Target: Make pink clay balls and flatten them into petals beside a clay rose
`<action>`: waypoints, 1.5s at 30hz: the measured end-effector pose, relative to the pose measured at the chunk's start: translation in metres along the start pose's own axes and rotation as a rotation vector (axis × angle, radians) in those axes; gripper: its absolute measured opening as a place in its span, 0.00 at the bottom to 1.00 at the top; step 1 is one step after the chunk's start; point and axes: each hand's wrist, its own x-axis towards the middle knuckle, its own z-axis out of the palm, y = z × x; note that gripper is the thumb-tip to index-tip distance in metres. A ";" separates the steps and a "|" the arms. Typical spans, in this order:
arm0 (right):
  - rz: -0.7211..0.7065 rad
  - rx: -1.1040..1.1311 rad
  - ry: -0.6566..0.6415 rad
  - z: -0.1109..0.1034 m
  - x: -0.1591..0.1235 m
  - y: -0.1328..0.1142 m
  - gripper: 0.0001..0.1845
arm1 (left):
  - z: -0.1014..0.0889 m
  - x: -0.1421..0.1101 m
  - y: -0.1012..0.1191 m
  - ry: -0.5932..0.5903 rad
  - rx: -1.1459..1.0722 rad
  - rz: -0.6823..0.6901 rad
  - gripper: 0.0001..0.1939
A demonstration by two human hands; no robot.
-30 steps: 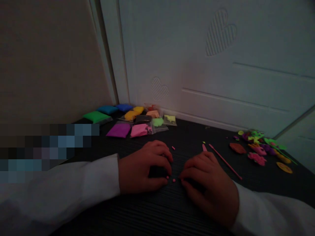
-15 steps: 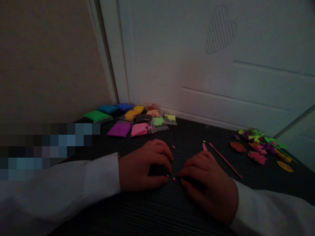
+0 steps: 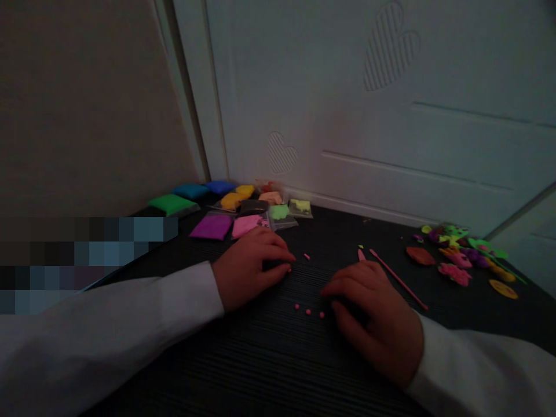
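My left hand is raised over the dark table, thumb and fingers pinched together. A tiny pink clay piece shows at its fingertips. In front of my hands lie three small pink clay balls in a row: a left ball, a middle ball and a right ball. My right hand rests just right of the row, thumb and fingers apart, with nothing visible in it. A short pink clay bit lies between and beyond the hands.
Behind my right hand are a pink modelling tool, partly hidden, and a long thin pink tool. Clay flowers and shapes cluster at the right. Bagged coloured clay, including a purple pack, lies back left, before a white panel.
My left hand has moved up and away from the row, with a pink piece now at its fingertips. My right hand has drawn slightly right, uncovering the right-hand ball.
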 end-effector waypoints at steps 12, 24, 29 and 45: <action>0.012 -0.071 0.020 0.002 0.003 0.003 0.09 | 0.000 0.001 -0.001 -0.069 -0.073 0.029 0.08; -0.051 -0.235 0.103 0.004 0.006 0.011 0.09 | -0.003 0.001 0.011 -0.074 -0.326 -0.011 0.08; -0.164 -0.217 0.296 0.008 0.008 0.011 0.09 | -0.005 0.003 0.026 -0.093 -0.436 -0.061 0.07; -0.178 -0.132 0.385 0.009 0.011 0.008 0.05 | -0.001 0.004 0.034 -0.077 -0.508 -0.050 0.08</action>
